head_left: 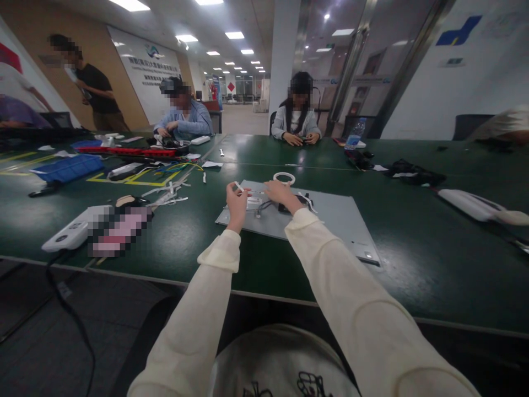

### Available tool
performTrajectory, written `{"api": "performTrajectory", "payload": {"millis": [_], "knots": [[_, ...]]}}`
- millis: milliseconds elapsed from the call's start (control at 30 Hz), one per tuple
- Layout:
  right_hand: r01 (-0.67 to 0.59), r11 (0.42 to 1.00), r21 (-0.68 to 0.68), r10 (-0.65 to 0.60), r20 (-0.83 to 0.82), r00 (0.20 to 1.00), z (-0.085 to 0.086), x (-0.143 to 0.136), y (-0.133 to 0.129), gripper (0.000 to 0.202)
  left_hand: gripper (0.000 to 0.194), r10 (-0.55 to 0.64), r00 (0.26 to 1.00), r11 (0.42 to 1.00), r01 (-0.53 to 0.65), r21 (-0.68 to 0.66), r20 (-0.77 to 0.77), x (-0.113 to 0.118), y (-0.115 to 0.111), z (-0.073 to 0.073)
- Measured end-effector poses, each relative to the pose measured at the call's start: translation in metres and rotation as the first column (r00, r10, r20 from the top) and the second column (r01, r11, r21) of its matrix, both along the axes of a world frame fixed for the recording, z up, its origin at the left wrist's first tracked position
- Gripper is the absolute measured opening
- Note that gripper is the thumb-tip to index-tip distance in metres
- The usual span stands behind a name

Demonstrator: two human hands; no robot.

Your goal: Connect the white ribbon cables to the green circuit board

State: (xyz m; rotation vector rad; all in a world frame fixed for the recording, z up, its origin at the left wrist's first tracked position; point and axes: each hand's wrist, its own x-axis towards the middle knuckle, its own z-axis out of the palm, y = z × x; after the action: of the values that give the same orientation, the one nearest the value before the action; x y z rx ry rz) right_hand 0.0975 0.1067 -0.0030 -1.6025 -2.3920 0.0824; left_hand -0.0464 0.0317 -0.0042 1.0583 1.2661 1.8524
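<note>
A glossy dark green tabletop point(177, 242) stretches beneath rows of ceiling lights. The left hand point(236, 205) pinches a small white strip point(239, 187) above the left part of a grey panel; whether the right hand point(280, 193) closes on anything, I cannot tell. The strip looks light, thin and somewhat springy, probably best taken by its ends. The grey panel point(330, 220) beneath is flat, smooth and seemingly stiff, likely easiest to lift by opposite edges. On it a thin cable point(259, 210) bends near a black device point(306, 204), partly hidden by the right hand. Just beyond that hand lies a smooth white ring point(293, 178); farther left, limp white scraps point(170, 193) curl near a blue plastic tray point(68, 168)
</note>
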Motion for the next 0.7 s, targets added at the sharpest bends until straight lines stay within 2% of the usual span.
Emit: {"api": "performTrajectory", "payload": {"millis": [167,400,567,700], "knots": [[-0.026,0.994,-0.105,0.033,0.071,0.997,-0.001,-0.023,-0.021,0.055,0.037,-0.014,1.0,1.0,0.015,0.002,-0.01,0.0,0.002,-0.002],[-0.073,0.997,-0.023,0.075,0.126,0.989,-0.01,-0.022,-0.034,0.057,0.034,-0.035,0.999,0.999,0.036,0.01,-0.025,0.002,-0.001,-0.002],[-0.126,0.992,0.011,0.123,0.141,0.982,-0.011,-0.019,-0.046,0.056,0.033,-0.023,0.998,1.0,0.024,0.018,-0.055,0.003,-0.005,0.001],[-0.177,0.984,0.011,0.174,0.137,0.975,-0.011,-0.015,-0.057,0.056,0.033,-0.067,0.997,0.998,0.067,0.013,-0.048,0.003,-0.005,0.0]]}}
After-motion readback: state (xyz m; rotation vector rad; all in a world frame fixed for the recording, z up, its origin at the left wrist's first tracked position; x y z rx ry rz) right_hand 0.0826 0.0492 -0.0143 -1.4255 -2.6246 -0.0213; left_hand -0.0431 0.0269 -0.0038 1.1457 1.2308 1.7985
